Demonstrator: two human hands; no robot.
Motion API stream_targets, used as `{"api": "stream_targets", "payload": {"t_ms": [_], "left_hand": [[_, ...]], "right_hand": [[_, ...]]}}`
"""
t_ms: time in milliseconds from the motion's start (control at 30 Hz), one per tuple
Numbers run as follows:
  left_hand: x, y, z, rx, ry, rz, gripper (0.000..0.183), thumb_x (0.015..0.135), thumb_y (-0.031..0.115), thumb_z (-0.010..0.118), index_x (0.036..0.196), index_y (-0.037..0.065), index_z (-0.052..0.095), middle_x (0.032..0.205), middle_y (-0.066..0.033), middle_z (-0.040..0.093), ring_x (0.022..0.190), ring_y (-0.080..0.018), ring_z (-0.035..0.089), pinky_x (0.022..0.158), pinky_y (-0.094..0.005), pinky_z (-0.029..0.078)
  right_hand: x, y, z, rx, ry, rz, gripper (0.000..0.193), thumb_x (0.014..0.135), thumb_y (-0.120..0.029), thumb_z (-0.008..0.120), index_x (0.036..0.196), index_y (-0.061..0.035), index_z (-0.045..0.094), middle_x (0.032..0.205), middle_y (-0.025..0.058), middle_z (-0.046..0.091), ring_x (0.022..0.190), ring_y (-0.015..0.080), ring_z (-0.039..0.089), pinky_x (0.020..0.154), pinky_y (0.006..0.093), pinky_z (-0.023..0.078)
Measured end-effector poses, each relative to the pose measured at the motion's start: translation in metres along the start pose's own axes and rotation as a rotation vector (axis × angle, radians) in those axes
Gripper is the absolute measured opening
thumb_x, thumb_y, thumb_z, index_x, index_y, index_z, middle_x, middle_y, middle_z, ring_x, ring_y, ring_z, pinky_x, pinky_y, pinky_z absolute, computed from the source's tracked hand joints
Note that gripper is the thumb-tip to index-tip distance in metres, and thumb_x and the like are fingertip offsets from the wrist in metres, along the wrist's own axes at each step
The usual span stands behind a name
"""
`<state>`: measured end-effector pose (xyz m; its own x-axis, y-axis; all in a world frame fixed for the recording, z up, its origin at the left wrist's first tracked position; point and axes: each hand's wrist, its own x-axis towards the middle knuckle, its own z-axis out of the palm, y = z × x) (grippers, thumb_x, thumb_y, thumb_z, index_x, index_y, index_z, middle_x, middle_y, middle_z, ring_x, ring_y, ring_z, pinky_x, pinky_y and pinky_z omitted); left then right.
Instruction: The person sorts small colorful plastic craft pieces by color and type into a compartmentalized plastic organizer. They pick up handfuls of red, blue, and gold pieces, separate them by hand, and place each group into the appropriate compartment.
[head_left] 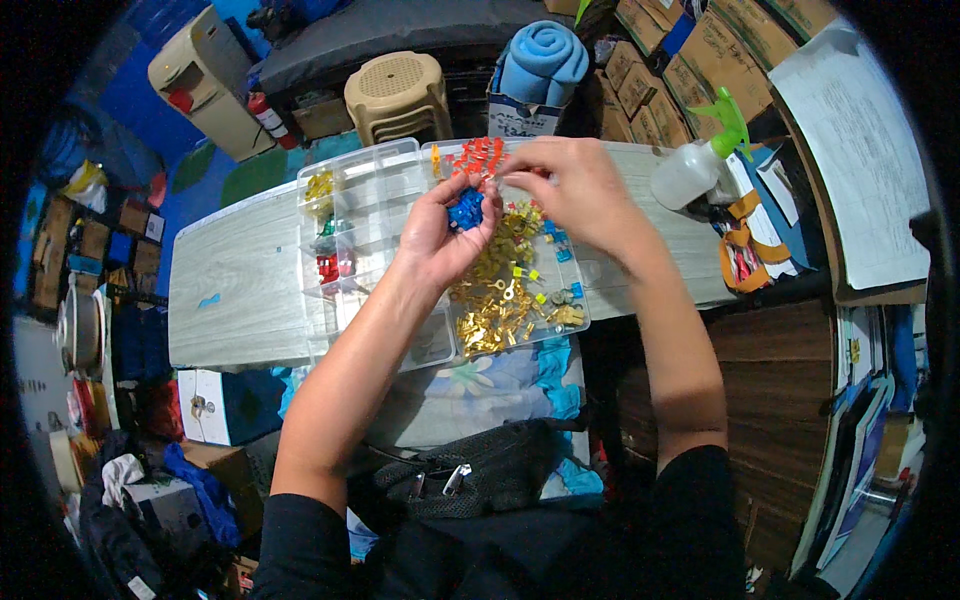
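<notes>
My left hand (pixel 445 232) is cupped palm up over the clear compartment box (pixel 430 345), with its fingers curled around a heap of small blue plastic pieces (pixel 466 210). Close to those fingertips, my right hand (pixel 568 185) has thumb and forefinger pinched together; whatever is between them is too small to make out. Beyond both hands lie small red pieces (pixel 482 155) in the far part of the box. Below them, the box's right side holds gold metal crimp terminals (pixel 495 318), some ring-shaped, and yellowish pieces (pixel 512 240), partly hidden by my left hand.
Left compartments hold yellow pieces (pixel 319 187), green pieces (pixel 333 228) and red fuse-like pieces (pixel 328 268). The box rests on a pale wood-grain table (pixel 235 290). A spray bottle (pixel 690 172) and an orange strap (pixel 742 245) are at right; beige stools (pixel 398 85) stand beyond.
</notes>
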<state>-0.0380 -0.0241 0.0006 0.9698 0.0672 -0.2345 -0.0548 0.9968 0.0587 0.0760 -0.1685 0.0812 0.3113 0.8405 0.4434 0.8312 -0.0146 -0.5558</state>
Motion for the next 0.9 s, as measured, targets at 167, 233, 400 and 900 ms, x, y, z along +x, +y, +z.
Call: {"api": "stream_targets", "payload": {"t_ms": [167,233,400,900], "left_hand": [[0.002,0.009,0.006,-0.097,-0.001,0.006,0.015,0.095,0.012,0.050,0.100,-0.001,0.052,0.092,-0.0125,0.054,0.074,-0.0168,0.054,0.054,-0.0226,0.050],[0.002,0.011,0.007,-0.098,-0.009,0.018,0.014,0.095,0.012,0.051,0.100,-0.001,0.052,0.093,-0.0117,0.053,0.073,-0.0154,0.052,0.052,-0.0216,0.047],[0.000,0.014,0.006,-0.142,-0.060,0.007,0.014,0.094,0.012,0.052,0.100,-0.001,0.052,0.094,-0.0113,0.051,0.074,-0.0137,0.050,0.051,-0.0206,0.045],[-0.005,0.022,0.013,-0.188,-0.103,0.038,0.013,0.094,0.012,0.054,0.094,-0.001,0.051,0.090,-0.0092,0.050,0.072,-0.0120,0.048,0.052,-0.0197,0.043]], "right_hand": [[-0.030,0.036,-0.004,-0.373,-0.280,0.240,0.014,0.075,-0.010,0.068,0.087,-0.0058,0.071,0.083,0.0144,0.065,0.079,0.0314,0.064,0.071,0.0403,0.050],[-0.043,0.044,0.004,-0.380,-0.283,0.303,0.015,0.073,-0.012,0.070,0.087,-0.0061,0.070,0.087,0.0136,0.064,0.083,0.0324,0.063,0.073,0.0409,0.050],[-0.052,0.052,0.015,-0.370,-0.259,0.312,0.021,0.072,-0.013,0.073,0.092,-0.0061,0.068,0.089,0.0132,0.063,0.085,0.0312,0.062,0.075,0.0398,0.049],[-0.048,0.059,-0.002,0.516,-0.089,0.623,0.019,0.087,-0.013,0.063,0.100,0.0003,0.062,0.082,0.0074,0.064,0.078,0.0153,0.063,0.064,0.0290,0.052]]}}
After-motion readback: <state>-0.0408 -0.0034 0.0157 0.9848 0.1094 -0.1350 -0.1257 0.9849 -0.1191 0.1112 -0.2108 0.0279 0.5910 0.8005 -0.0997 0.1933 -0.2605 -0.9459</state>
